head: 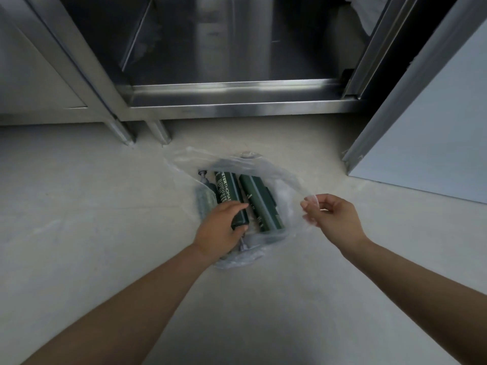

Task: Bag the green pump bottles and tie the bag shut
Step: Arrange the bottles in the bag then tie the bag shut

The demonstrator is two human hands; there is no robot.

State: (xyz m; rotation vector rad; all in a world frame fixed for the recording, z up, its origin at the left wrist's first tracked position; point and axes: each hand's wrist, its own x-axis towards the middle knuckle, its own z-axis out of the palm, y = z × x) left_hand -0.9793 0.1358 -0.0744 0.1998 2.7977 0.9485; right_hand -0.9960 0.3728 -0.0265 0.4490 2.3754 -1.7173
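A clear plastic bag (284, 185) lies on the pale floor in front of a steel cabinet. Three green pump bottles lie side by side in it: a left bottle (207, 197) with its pump at the far end, a middle bottle (228, 191) with white lettering, and a right bottle (259, 201). My left hand (221, 227) is closed around the near end of the middle bottle. My right hand (333, 218) pinches the bag's edge and holds it up to the right of the bottles.
An open stainless steel cabinet (237, 93) stands just beyond the bag, its legs (123, 133) at the left. Its open door (427, 122) stands at the right. The pale floor (79, 206) spreads to the left and toward me.
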